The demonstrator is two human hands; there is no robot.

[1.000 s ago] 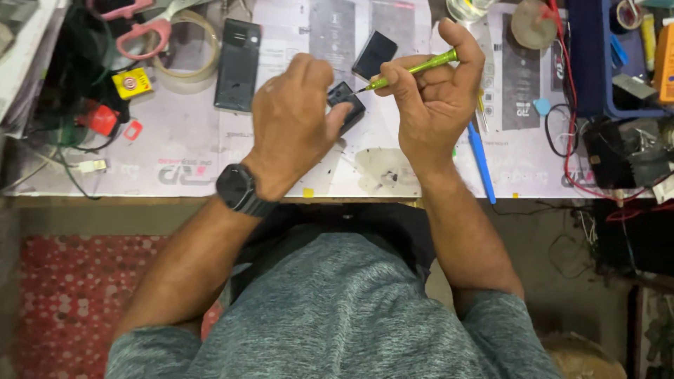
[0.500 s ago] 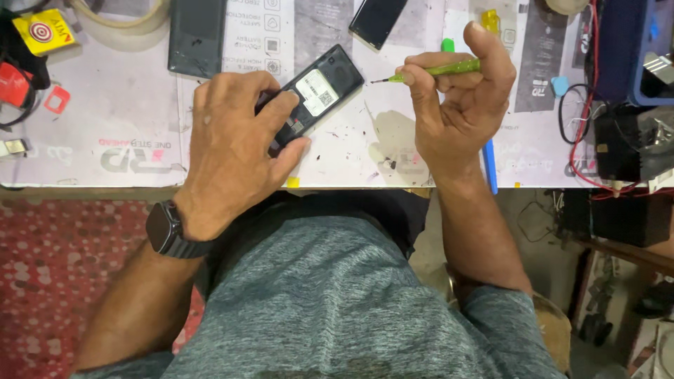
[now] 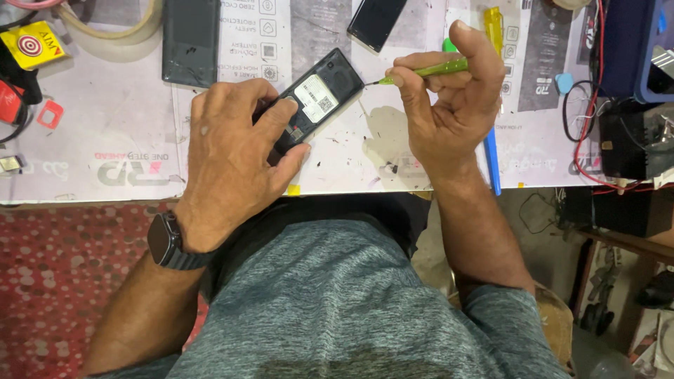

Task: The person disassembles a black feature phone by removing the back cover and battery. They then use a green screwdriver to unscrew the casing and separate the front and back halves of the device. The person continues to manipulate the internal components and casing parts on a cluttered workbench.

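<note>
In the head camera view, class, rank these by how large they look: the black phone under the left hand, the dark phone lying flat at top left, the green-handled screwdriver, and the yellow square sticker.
1. Dark flat phone, cut by the frame edge.
2. Black held phone, partly covered; these two look close.
3. Green-handled screwdriver.
4. Yellow square sticker.

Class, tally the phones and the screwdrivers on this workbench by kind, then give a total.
Phones: 3 (opened black phone under the left hand, dark phone, black phone)
Screwdrivers: 2 (green screwdriver in the right hand, yellow screwdriver)
Total: 5
</note>
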